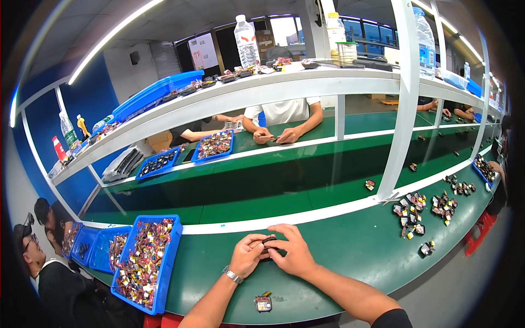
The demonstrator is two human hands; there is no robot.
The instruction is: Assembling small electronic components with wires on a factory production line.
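Over the green table [219, 273], my left hand [248, 255] and my right hand [293, 252] meet in front of me. Both have their fingers closed on a small black plastic case [268, 241], mostly covered by the fingertips. A metal-banded watch [232, 274] is on my left wrist. Nearer to me lies a small electronic assembly [263, 303] with a dark frame, a pale face and yellow and red bits on top. A blue tray [171, 268] heaped with small red, yellow and white wired parts stands to the left of my left hand.
More blue trays [98, 254] stand farther left, beside a seated person [71, 295]. Several clusters of assemblies [410, 213] lie at the right. A white post [402, 109] and shelf [273, 90] rise beyond the belt [257, 191]; another person's hands [279, 135] work across it.
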